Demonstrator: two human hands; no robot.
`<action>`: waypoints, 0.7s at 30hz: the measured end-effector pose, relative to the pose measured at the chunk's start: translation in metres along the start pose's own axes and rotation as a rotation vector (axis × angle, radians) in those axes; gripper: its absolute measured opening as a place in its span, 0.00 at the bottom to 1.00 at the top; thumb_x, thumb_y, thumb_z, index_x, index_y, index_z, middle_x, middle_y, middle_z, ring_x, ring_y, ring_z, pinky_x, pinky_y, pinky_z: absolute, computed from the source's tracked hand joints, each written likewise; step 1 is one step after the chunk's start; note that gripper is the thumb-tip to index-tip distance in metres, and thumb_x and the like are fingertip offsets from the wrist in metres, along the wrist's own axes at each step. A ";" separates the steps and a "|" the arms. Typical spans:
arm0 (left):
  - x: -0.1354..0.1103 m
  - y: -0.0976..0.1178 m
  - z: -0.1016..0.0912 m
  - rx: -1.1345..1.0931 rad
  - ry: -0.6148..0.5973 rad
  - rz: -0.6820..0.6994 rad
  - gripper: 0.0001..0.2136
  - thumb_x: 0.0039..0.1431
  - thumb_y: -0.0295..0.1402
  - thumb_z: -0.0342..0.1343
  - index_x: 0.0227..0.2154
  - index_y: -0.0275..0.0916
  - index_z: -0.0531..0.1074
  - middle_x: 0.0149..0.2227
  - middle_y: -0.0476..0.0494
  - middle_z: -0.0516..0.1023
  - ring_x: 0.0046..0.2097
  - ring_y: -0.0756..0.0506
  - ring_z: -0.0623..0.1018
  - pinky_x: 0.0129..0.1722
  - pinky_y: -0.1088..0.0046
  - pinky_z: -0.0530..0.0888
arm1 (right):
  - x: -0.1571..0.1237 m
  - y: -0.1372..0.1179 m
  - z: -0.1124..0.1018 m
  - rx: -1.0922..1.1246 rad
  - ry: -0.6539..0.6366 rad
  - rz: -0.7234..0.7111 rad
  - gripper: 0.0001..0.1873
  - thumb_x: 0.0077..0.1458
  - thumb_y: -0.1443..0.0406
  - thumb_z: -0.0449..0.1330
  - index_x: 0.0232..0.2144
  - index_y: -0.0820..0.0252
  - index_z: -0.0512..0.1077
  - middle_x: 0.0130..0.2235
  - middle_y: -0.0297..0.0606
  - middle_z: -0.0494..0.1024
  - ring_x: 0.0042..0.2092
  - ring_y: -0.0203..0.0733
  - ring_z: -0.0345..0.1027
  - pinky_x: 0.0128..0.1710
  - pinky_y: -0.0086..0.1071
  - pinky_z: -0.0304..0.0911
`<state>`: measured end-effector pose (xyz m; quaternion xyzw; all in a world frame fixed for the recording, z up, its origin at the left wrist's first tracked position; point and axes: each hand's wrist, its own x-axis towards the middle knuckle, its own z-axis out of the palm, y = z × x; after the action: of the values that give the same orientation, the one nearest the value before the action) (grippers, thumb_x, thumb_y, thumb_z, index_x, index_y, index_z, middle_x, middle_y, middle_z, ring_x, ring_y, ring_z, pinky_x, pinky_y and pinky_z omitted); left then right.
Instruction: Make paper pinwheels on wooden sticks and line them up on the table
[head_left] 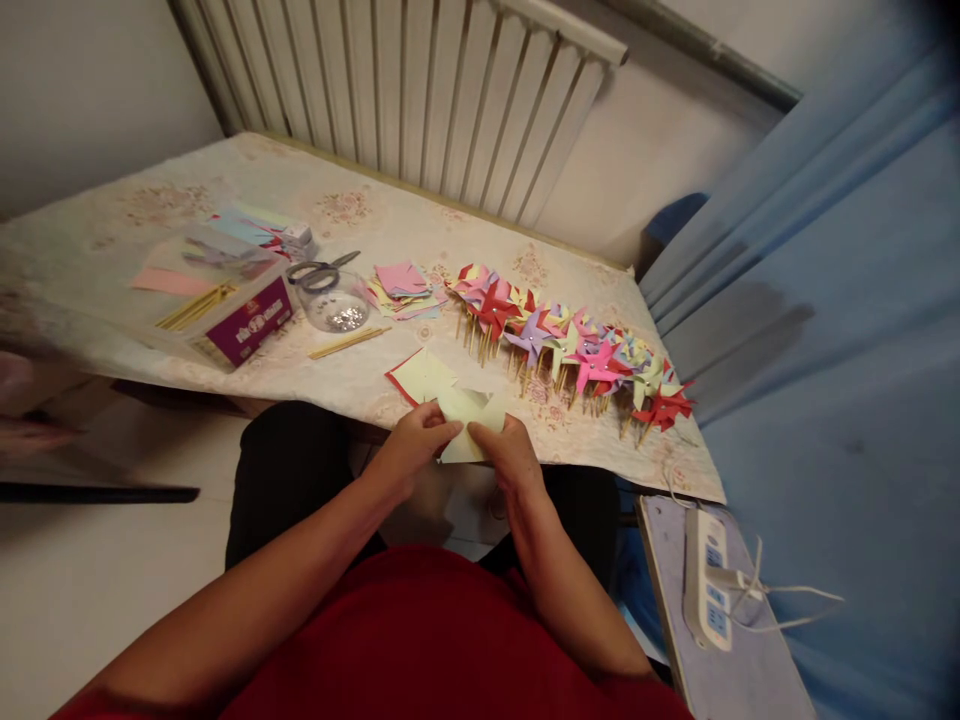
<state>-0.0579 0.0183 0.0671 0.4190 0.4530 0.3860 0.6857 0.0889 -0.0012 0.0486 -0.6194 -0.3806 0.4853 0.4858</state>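
Between my two hands, at the table's front edge, is a pale yellow paper square [471, 408] with slits cut into it. My left hand [421, 438] pinches its left side with thumb and fingers. On the other side my right hand [510, 452] grips the paper's right part, thumb on top. Just beyond lies a small stack of cut paper squares [422, 376], pale yellow on top with a red edge showing. Many finished paper pinwheels [596, 362] on thin sticks lie in a long row to the right.
A clear tub [339, 308] holds shiny pins, with scissors [322, 274] across its rim. Near it are wooden sticks [349, 342], a purple-labelled box [251, 320] and coloured paper squares [405, 288]. A power strip [707, 580] with cords sits at lower right. Another person's hand [34, 435] shows at far left.
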 end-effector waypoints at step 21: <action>0.005 -0.001 0.001 -0.186 -0.005 -0.068 0.19 0.43 0.34 0.64 0.40 0.32 0.75 0.32 0.42 0.82 0.30 0.46 0.78 0.32 0.71 0.72 | -0.002 -0.012 -0.012 0.170 -0.121 0.026 0.14 0.39 0.61 0.67 0.32 0.59 0.76 0.25 0.31 0.78 0.26 0.37 0.69 0.28 0.29 0.63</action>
<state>-0.0549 0.0221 0.0647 0.3389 0.4277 0.4018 0.7354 0.1001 -0.0032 0.0614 -0.5503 -0.3586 0.5585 0.5067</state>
